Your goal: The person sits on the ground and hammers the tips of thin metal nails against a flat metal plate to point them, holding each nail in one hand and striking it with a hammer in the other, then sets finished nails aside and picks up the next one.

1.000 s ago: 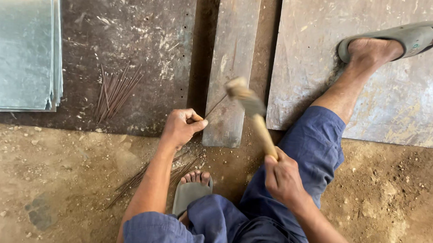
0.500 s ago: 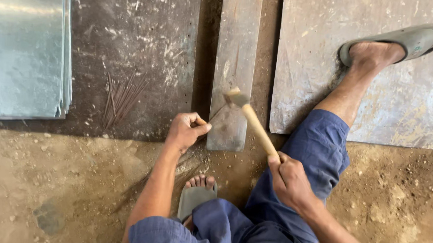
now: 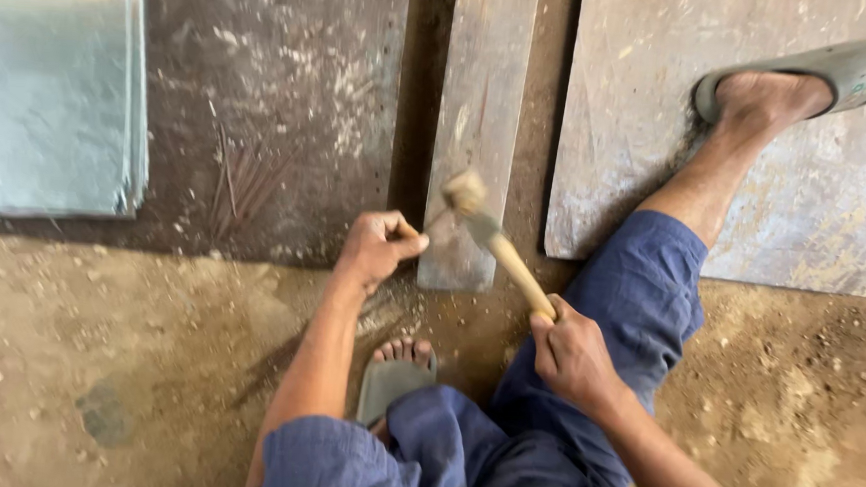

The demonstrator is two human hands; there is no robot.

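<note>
A narrow, scuffed grey metal strip is lying on the dusty dirt floor, between two rough, scratched plates. The right hand is wrapping its fingers tightly around a smooth wooden-handled hammer, its blurred head hanging over the strip's near end. The left hand is pinching a thin rod, fingers curled, just left of the hammerhead.
</note>
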